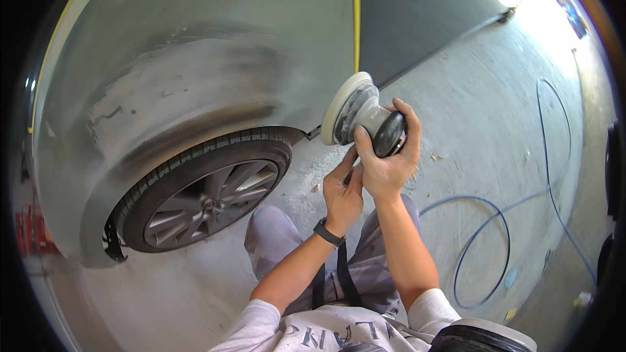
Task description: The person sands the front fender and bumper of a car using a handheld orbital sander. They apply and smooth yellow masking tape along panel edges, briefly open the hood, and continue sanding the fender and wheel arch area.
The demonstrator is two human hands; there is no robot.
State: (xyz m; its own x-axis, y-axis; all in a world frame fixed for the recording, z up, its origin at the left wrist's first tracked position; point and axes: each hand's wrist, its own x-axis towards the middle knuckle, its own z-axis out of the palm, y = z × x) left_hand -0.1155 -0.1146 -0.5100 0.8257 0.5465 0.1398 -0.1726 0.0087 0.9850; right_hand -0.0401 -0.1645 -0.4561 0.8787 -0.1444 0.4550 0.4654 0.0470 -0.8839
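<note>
My right hand (391,156) grips the black and grey body of a random orbital sander (364,115), its round pale pad tilted up and facing the car. Just below the tool, my left hand (344,190), with a black band on the wrist, has its fingers curled close together near the sander's lower side; what is between them is hidden. At the left is the car's fender (195,78), with sanded grey and brown patches above the wheel arch. The tyre and alloy wheel (210,200) sit beneath it. Yellow masking tape (356,14) runs down the panel edge.
A blue air hose (508,244) lies looped over the concrete floor (489,122) at the right. White dust and small scraps are scattered below the sander. A dark car door panel (411,14) stands beyond the tape. Red equipment (34,232) shows at the far left.
</note>
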